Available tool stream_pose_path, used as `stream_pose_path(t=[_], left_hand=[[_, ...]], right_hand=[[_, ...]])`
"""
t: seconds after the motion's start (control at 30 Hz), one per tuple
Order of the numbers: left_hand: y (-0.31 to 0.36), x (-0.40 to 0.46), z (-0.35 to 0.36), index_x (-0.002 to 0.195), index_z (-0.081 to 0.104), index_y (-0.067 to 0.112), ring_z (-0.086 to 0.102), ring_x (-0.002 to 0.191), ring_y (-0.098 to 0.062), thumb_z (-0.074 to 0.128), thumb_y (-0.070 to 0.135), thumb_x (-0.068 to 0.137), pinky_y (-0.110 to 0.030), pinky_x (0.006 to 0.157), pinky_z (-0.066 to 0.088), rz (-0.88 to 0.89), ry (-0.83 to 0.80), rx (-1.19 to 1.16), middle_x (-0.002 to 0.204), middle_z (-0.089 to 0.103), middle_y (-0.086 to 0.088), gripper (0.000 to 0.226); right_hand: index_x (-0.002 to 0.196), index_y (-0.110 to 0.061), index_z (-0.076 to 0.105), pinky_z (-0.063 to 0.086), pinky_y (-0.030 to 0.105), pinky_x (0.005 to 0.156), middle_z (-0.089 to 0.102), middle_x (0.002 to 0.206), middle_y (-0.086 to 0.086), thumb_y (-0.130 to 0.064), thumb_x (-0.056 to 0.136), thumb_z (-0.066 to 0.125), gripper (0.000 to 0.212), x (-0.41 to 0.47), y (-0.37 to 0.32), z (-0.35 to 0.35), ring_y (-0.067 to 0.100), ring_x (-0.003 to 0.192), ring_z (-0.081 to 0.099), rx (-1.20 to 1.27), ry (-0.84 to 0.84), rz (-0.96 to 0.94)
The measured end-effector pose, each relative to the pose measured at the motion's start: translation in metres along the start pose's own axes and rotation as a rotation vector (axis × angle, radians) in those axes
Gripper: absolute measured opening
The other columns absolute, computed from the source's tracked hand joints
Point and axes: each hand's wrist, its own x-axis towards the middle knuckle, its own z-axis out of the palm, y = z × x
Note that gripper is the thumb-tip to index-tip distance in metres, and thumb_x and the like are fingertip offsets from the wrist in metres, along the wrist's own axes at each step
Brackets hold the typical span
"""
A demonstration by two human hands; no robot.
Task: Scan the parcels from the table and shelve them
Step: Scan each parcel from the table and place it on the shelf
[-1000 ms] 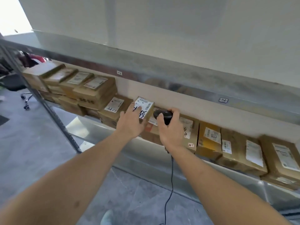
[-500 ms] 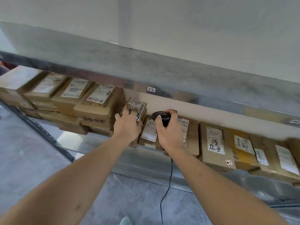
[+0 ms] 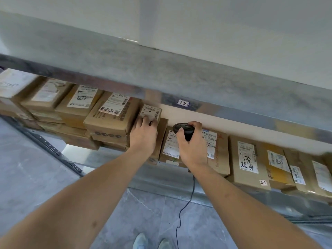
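— Looking at the left hand [image 3: 143,133], what do its fingers do?

— They reach forward and rest on the front of a small parcel [image 3: 150,113], the fingertips lying over the lower edge of its white barcode label. The fingers lie close together, slightly bent; I cannot tell whether the thumb is under the box.

— And where does that parcel sit?

— On the shelf [image 3: 115,178], on top of another brown box, squeezed between a taller stacked box [image 3: 109,119] on its left and the pale wall behind. A tag marked 1-2 [image 3: 183,103] is stuck on the metal beam just above and to the right of it.

— The right hand [image 3: 193,148]?

— Curled around a black scanner [image 3: 183,130], fingers wrapped over its body with the round head pointing toward the shelf. A thin black cable [image 3: 186,205] hangs from below the hand down to the grey floor.

— What lies under that hand?

— More labelled parcels in a row along the shelf, running off to the right, one with handwritten black characters [image 3: 248,162]. Two shoes show at the bottom edge.
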Motion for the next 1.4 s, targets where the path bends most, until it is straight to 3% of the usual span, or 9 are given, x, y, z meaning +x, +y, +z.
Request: stream_pose_path(t=[0.13,0.43,0.53,0.63,0.8,0.97,1.1,1.2,1.4], left_hand=[[0.005,0.003,-0.009,0.151,0.045,0.015,0.036,0.147,-0.038,0.061,0.044,0.101,-0.049,0.119,0.035,0.017,-0.054,0.028,0.155,0.041,-0.016,0.059],[0.030,-0.022,-0.042,0.145,0.052,0.014,0.046,0.138,-0.037,0.056,0.038,0.102,-0.052,0.112,0.044,0.123,-0.057,0.019,0.152,0.046,-0.012,0.049],[0.035,-0.032,-0.053,0.139,0.055,0.015,0.048,0.135,-0.035,0.055,0.041,0.103,-0.050,0.110,0.047,0.179,-0.053,-0.022,0.145,0.052,-0.011,0.045],[0.038,-0.039,-0.063,0.138,0.056,0.016,0.048,0.134,-0.035,0.052,0.046,0.104,-0.050,0.107,0.046,0.231,-0.053,-0.030,0.142,0.053,-0.011,0.046],[0.040,-0.056,-0.073,0.148,0.051,0.018,0.046,0.139,-0.036,0.051,0.049,0.104,-0.051,0.114,0.043,0.409,-0.039,-0.029,0.152,0.048,-0.010,0.054],[0.049,-0.091,-0.082,0.141,0.057,0.021,0.052,0.130,-0.036,0.053,0.048,0.102,-0.054,0.107,0.047,0.671,-0.026,-0.039,0.139,0.056,-0.009,0.048],[0.065,-0.130,-0.095,0.136,0.062,0.020,0.055,0.128,-0.036,0.053,0.047,0.099,-0.047,0.103,0.049,0.815,-0.018,-0.047,0.139,0.062,-0.008,0.046],[0.088,-0.165,-0.102,0.136,0.062,0.022,0.059,0.125,-0.036,0.049,0.049,0.095,-0.049,0.103,0.049,0.942,-0.010,-0.028,0.136,0.064,-0.008,0.051],[0.152,-0.253,-0.113,0.135,0.062,0.021,0.059,0.119,-0.035,0.048,0.052,0.099,-0.049,0.098,0.051,1.162,-0.010,-0.054,0.130,0.066,-0.007,0.050]], right_hand=[[0.131,-0.031,0.044,0.060,0.047,0.083,0.065,0.087,-0.016,-0.046,0.101,0.056,0.036,0.002,0.005,-0.006,0.019,0.087,0.070,0.029,-0.004,0.008],[0.129,-0.034,0.041,0.059,0.051,0.088,0.068,0.099,-0.006,-0.050,0.101,0.054,0.035,-0.003,0.007,-0.024,0.024,0.092,0.070,0.125,0.015,0.010],[0.129,-0.037,0.041,0.058,0.048,0.089,0.069,0.103,-0.004,-0.051,0.100,0.055,0.035,-0.014,0.004,-0.030,0.023,0.094,0.070,0.142,0.060,0.015],[0.133,-0.032,0.043,0.054,0.038,0.080,0.067,0.099,-0.003,-0.047,0.103,0.054,0.036,-0.029,-0.003,-0.041,0.022,0.089,0.068,0.128,0.109,0.030],[0.131,-0.031,0.044,0.050,0.037,0.080,0.066,0.098,-0.002,-0.049,0.101,0.055,0.037,-0.072,-0.019,-0.054,0.026,0.091,0.065,0.106,0.317,0.084],[0.130,-0.034,0.044,0.058,0.049,0.086,0.067,0.101,-0.008,-0.053,0.099,0.054,0.038,-0.145,-0.022,-0.063,0.022,0.091,0.068,0.109,0.512,0.161],[0.124,-0.036,0.045,0.060,0.043,0.078,0.064,0.093,-0.016,-0.047,0.102,0.055,0.027,-0.202,-0.023,-0.087,0.012,0.084,0.067,0.102,0.632,0.183],[0.124,-0.032,0.046,0.054,0.037,0.074,0.061,0.089,-0.017,-0.044,0.103,0.055,0.026,-0.247,-0.023,-0.116,0.015,0.082,0.066,0.073,0.744,0.217],[0.124,-0.036,0.045,0.059,0.048,0.078,0.065,0.092,-0.014,-0.051,0.100,0.053,0.029,-0.340,-0.003,-0.176,0.021,0.086,0.067,0.040,0.924,0.287]])
